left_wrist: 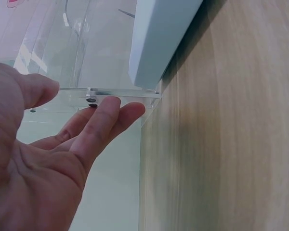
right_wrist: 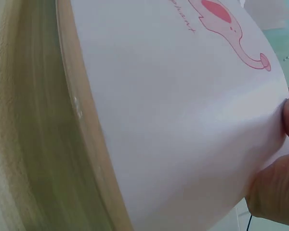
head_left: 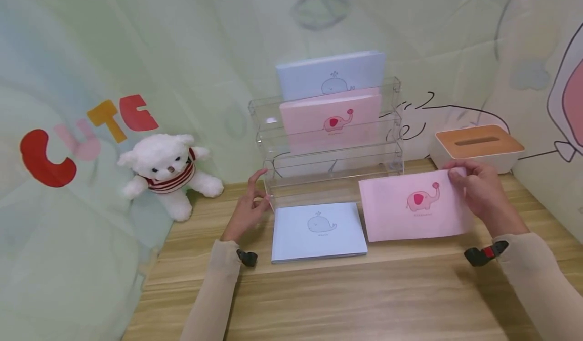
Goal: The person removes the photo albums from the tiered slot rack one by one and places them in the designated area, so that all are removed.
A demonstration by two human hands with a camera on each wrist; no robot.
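Note:
My right hand (head_left: pixel 478 192) pinches a pink booklet (head_left: pixel 391 214) with an elephant drawing by its upper right corner, thumb on the front cover. In the right wrist view the booklet's cover (right_wrist: pixel 168 106) bends slightly near the thumb. My left hand (head_left: pixel 248 209) is at the left side of a clear tiered display rack (head_left: pixel 332 171), its fingers (left_wrist: pixel 98 122) extended against the rack's edge. A blue booklet (head_left: pixel 319 245) with a whale drawing lies just in front of the rack. Another pink booklet (head_left: pixel 300 123) and another blue booklet (head_left: pixel 300 80) stand in the upper tiers.
A white plush bear (head_left: pixel 159 156) in a striped top sits at the left against the printed curtain (head_left: pixel 205 52). Behind my right hand stands a tissue box (head_left: pixel 478 141) with a wood-coloured lid. Everything rests on a wood-grain table (head_left: pixel 319 300).

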